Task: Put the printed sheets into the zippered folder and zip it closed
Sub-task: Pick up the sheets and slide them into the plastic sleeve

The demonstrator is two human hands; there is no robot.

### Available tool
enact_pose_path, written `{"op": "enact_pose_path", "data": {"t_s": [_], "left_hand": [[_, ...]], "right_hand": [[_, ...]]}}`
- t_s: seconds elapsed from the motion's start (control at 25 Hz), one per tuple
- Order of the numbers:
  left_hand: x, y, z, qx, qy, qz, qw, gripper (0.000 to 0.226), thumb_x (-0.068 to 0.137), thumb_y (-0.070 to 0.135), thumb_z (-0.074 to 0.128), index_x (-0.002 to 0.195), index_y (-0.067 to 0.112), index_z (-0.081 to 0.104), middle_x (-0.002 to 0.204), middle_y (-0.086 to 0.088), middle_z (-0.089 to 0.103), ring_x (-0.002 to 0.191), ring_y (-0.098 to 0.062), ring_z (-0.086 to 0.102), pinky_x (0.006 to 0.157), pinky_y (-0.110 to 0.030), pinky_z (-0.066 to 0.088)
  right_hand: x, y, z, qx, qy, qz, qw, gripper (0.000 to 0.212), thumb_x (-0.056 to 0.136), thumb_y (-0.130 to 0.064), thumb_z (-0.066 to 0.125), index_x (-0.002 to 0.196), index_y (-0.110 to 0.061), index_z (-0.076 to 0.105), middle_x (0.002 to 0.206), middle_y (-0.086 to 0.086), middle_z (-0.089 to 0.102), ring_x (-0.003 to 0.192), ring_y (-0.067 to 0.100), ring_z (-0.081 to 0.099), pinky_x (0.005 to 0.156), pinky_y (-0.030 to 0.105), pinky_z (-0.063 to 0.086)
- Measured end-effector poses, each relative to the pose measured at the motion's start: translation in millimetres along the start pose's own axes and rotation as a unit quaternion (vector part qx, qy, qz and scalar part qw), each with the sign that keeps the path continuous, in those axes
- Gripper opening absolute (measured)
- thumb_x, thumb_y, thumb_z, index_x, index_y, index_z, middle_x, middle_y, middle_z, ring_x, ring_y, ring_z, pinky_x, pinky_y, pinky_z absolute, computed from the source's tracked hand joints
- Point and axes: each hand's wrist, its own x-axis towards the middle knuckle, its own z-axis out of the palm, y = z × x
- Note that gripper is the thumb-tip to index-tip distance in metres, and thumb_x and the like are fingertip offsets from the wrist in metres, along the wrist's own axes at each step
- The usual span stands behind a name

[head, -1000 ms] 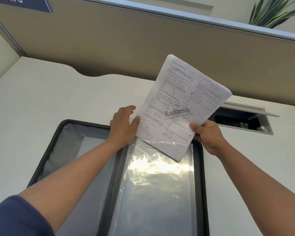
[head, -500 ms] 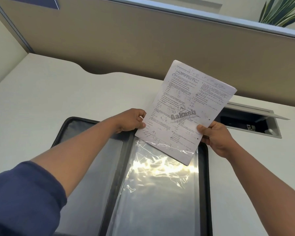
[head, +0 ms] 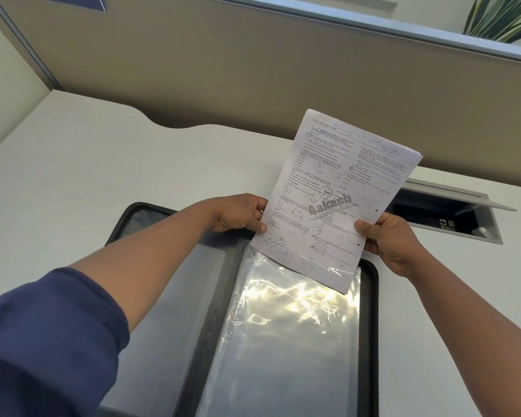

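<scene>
The left hand (head: 241,213) grips the left edge of the printed sheets (head: 337,200), with its thumb on the front. The right hand (head: 388,236) grips the right edge the same way. The sheets are tilted, and their bottom corner is tucked under the shiny clear pocket (head: 289,341) of the open folder (head: 369,326). The folder lies flat on the white counter (head: 88,182), unzipped. A box (head: 451,218) set into the counter with its lid open sits just behind the right hand. A green plant (head: 500,19) peeks over the wall at the back
</scene>
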Motion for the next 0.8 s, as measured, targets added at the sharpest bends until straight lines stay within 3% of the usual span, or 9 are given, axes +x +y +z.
{"op": "enact_pose_path", "data": {"t_s": [0.2, 0.32, 0.44, 0.52, 0.56, 0.64, 0.72, 0.8], "left_hand": [[0, 0, 15, -0.015, 0.008, 0.008, 1.0, 0.047, 0.092, -0.016, 0.059, 0.136, 0.001, 0.058, 0.129, -0.014, 0.069, 0.118, -0.025, 0.068, 0.104, -0.036, 0.052], [-2, 2, 18, 0.028, 0.006, -0.001, 1.0, 0.045, 0.091, -0.014, 0.062, 0.133, 0.001, 0.061, 0.128, -0.017, 0.07, 0.119, -0.028, 0.067, 0.106, -0.039, 0.051], [-7, 6, 16, 0.129, 0.03, -0.012, 0.991, 0.037, 0.084, -0.009, 0.069, 0.117, 0.008, 0.073, 0.115, -0.002, 0.077, 0.107, -0.019, 0.073, 0.097, -0.035, 0.055], [-10, 6, 13, 0.191, 0.052, -0.016, 0.98, 0.042, 0.079, -0.002, 0.075, 0.118, 0.014, 0.071, 0.109, 0.004, 0.078, 0.101, -0.018, 0.074, 0.091, -0.031, 0.058], [-11, 3, 11, 0.195, 0.057, -0.017, 0.979, 0.06, 0.075, 0.002, 0.081, 0.131, 0.015, 0.061, 0.111, 0.004, 0.076, 0.1, -0.017, 0.074, 0.088, -0.029, 0.059], [-12, -4, 11, 0.174, 0.047, -0.014, 0.984, 0.125, 0.063, 0.012, 0.094, 0.157, 0.033, 0.014, 0.118, 0.006, 0.068, 0.097, -0.009, 0.073, 0.082, -0.024, 0.059], [-11, -12, 19, 0.212, 0.057, 0.0, 0.975, 0.162, 0.051, 0.03, 0.101, 0.148, 0.05, -0.028, 0.138, 0.012, 0.051, 0.114, -0.001, 0.061, 0.094, -0.024, 0.054], [-10, -21, 30, 0.284, 0.101, 0.036, 0.953, 0.172, 0.045, 0.046, 0.1, 0.139, 0.049, -0.044, 0.157, 0.01, 0.026, 0.14, -0.013, 0.034, 0.114, -0.041, 0.038]], "right_hand": [[-3, 1, -4, 0.006, 0.017, 0.001, 1.0, 0.021, 0.097, -0.007, 0.065, 0.116, -0.015, 0.07, 0.116, -0.002, 0.078, 0.102, 0.028, 0.075, 0.086, 0.051, 0.063], [-7, -1, -3, -0.016, 0.024, 0.0, 1.0, 0.019, 0.097, -0.008, 0.065, 0.113, -0.016, 0.071, 0.118, -0.002, 0.077, 0.104, 0.03, 0.073, 0.089, 0.054, 0.061], [-11, -4, 1, -0.051, 0.021, -0.002, 0.998, 0.016, 0.096, -0.007, 0.066, 0.108, -0.016, 0.072, 0.116, -0.002, 0.077, 0.103, 0.03, 0.073, 0.089, 0.055, 0.061], [-14, -6, 3, -0.063, 0.008, -0.003, 0.998, 0.015, 0.096, -0.007, 0.066, 0.106, -0.017, 0.074, 0.109, -0.006, 0.08, 0.102, 0.029, 0.074, 0.087, 0.052, 0.062], [-17, -7, 4, -0.069, -0.001, -0.006, 0.998, 0.016, 0.096, -0.007, 0.066, 0.105, -0.018, 0.074, 0.106, -0.008, 0.08, 0.102, 0.028, 0.074, 0.087, 0.051, 0.062], [-21, -8, 6, -0.089, -0.022, -0.01, 0.996, 0.016, 0.096, -0.007, 0.066, 0.105, -0.018, 0.075, 0.106, -0.009, 0.08, 0.1, 0.026, 0.075, 0.086, 0.05, 0.062], [-25, -8, 9, -0.103, -0.038, -0.003, 0.994, 0.017, 0.096, -0.007, 0.066, 0.108, -0.016, 0.075, 0.108, -0.006, 0.08, 0.098, 0.025, 0.076, 0.087, 0.051, 0.063], [-28, -7, 10, -0.103, -0.047, 0.01, 0.994, 0.018, 0.096, -0.007, 0.067, 0.11, -0.013, 0.074, 0.108, -0.003, 0.08, 0.096, 0.025, 0.077, 0.09, 0.051, 0.062]]}}
